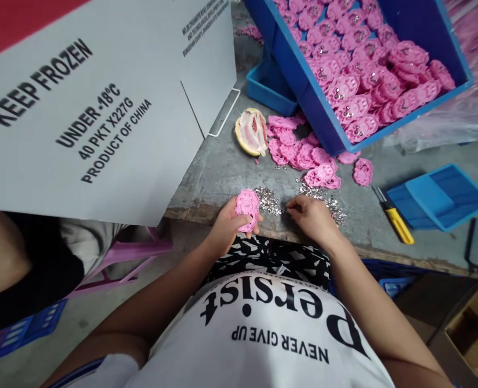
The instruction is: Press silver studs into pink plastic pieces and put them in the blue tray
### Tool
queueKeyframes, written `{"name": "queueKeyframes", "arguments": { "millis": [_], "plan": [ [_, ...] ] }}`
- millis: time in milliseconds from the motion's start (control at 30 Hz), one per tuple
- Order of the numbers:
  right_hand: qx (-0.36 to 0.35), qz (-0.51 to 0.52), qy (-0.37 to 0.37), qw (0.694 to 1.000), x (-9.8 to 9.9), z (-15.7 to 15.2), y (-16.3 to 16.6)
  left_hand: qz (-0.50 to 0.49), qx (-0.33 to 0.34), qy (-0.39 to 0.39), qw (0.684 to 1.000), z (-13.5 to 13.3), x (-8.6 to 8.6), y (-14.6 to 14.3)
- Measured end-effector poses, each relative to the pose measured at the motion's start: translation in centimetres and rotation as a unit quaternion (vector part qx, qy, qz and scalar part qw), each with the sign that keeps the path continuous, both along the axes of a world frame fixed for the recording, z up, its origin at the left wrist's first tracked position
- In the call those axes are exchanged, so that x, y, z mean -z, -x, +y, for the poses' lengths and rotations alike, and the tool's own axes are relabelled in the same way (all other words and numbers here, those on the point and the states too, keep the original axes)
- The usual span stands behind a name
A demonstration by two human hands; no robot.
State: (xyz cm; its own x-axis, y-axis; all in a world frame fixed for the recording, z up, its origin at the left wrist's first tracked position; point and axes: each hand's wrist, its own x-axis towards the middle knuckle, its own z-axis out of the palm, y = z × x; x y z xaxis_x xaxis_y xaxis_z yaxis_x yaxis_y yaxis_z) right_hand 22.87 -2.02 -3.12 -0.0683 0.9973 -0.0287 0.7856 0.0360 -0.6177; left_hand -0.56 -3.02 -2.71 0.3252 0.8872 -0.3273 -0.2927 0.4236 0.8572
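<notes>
My left hand point(224, 226) is closed round a pink plastic piece point(247, 207) with a scalloped edge, its thumb across the lower face, just off the table's front edge. My right hand point(313, 218) rests at the small silvery metal parts point(269, 200) strewn along that edge. Its thumb and fingertips are pinched together; whatever lies between them is too small to make out. Beyond both hands is a heap of similar pink pieces point(303, 153). A tilted blue bin point(347, 144) holds many more, several with shiny metal bits on them.
A large white carton point(141, 156) stands at the left. Half a pomelo-like fruit point(251, 132) lies beside the heap. To the right are a yellow-handled screwdriver point(398, 223) and a blue tray point(469, 186). A small blue box point(258, 86) sits behind. Another person's leg point(2, 253) shows at left.
</notes>
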Motion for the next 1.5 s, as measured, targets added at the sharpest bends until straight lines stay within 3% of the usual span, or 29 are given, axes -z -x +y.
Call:
{"name": "queueKeyframes", "arguments": {
  "millis": [200, 400, 600, 800, 933, 1133, 1300, 1500],
  "plan": [
    [0.050, -0.010, -0.012, 0.999, 0.8, -1.5, -0.3, -0.017, -0.013, -0.002, 1.000, 0.4, 0.6, 0.0],
    [0.040, -0.046, -0.006, 0.998, 0.6, -1.8, 0.1, -0.024, -0.032, -0.008, 0.999, 0.1, 0.6, 0.0],
    [0.008, -0.134, -0.003, 0.991, 0.2, -0.9, 0.8, -0.028, -0.115, -0.059, 0.991, -0.1, 0.4, 1.2],
    [-0.014, -0.144, -0.030, 0.989, -0.9, -1.1, 2.0, 0.033, -0.216, -0.092, 0.971, 1.0, 0.6, 2.3],
    [-0.070, -0.136, -0.039, 0.987, -0.7, -1.8, 3.6, 0.045, -0.212, -0.061, 0.974, 1.2, 0.9, 2.3],
    [-0.109, -0.202, -0.149, 0.962, 1.5, -1.3, 4.6, 0.050, -0.214, -0.039, 0.975, 1.6, 0.8, 1.8],
    [-0.100, -0.190, -0.190, 0.958, 2.8, 0.6, 2.8, 0.051, -0.190, -0.043, 0.979, 2.6, 1.1, 0.7],
    [-0.064, -0.119, -0.222, 0.966, 2.7, 2.1, 1.1, 0.019, -0.176, -0.053, 0.983, 4.3, 1.6, -1.5]
  ]
}}
